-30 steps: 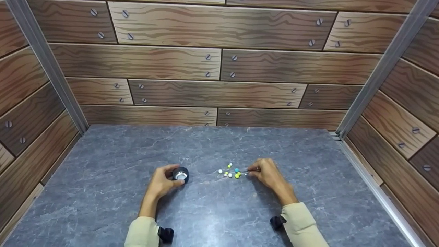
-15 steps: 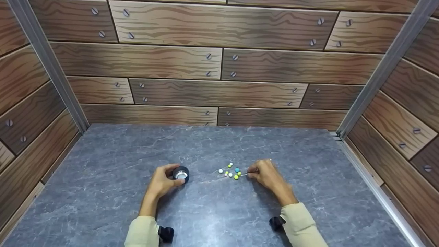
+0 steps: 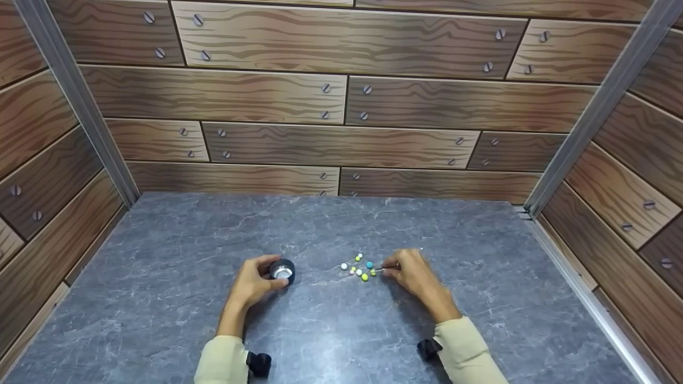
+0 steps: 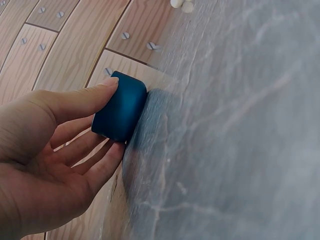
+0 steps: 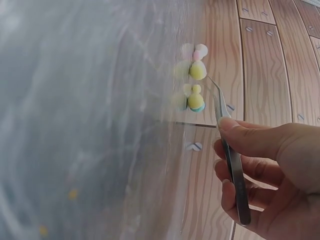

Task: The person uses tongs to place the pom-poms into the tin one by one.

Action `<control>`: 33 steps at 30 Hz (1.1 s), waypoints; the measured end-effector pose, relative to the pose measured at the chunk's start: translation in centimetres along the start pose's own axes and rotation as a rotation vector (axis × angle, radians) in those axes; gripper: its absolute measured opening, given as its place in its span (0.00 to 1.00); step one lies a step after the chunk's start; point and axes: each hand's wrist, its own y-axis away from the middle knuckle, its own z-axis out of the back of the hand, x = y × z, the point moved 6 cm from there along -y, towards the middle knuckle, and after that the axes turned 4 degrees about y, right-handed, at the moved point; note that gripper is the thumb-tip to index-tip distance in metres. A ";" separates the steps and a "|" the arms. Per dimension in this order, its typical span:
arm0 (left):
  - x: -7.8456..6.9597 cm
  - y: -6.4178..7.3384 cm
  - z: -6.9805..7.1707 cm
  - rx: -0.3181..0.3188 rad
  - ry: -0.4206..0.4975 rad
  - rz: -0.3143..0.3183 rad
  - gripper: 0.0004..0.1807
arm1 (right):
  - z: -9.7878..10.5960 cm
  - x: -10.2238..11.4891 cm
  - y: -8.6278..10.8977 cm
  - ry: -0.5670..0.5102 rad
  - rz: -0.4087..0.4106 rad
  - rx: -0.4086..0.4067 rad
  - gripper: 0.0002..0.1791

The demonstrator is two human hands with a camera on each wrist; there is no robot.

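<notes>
My left hand [image 3: 253,281] grips a small round cup [image 3: 282,271], thumb on the near side and fingers round the far side. It stands on the table with its silvery inside facing up; the left wrist view shows the cup's blue outer wall [image 4: 120,107]. In my right hand [image 3: 416,272] are bent-tip metal tweezers [image 5: 231,155], pinched between thumb and fingers. Their points reach in at the right side of a loose group of small balls. A yellow ball [image 5: 198,70] appears close to the tips in the right wrist view. Nearby lie a blue ball [image 3: 369,264] and a white ball [image 3: 344,266].
The grey marbled table [image 3: 320,330] spreads around both hands. Wood-patterned walls [image 3: 341,101] close it in at the back and sides, with metal posts [image 3: 587,112] at the corners. Small black cameras [image 3: 259,365] sit on both wrists.
One yellow ball has shifted left and nearer to me, out of the spot by the tweezer tips. My right hand has edged slightly left; the left hand keeps its hold on the cup.
</notes>
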 end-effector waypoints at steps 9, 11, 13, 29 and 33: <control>0.0 0.0 0.0 -0.006 -0.016 0.010 0.32 | -0.1 0.4 0.0 0.006 -0.008 -0.018 0.05; -0.1 0.0 0.0 -0.004 -0.019 0.006 0.32 | -0.1 0.5 0.0 0.005 -0.003 -0.012 0.05; -0.1 0.0 0.0 -0.001 -0.023 -0.005 0.32 | -0.2 0.6 -0.1 0.001 -0.004 -0.007 0.05; 0.0 0.2 0.0 -0.004 -0.031 0.018 0.32 | -0.6 0.5 -0.2 -0.025 0.002 0.054 0.02; 0.0 0.1 0.0 -0.005 -0.036 0.013 0.31 | -0.3 0.2 -0.1 -0.049 -0.031 0.069 0.02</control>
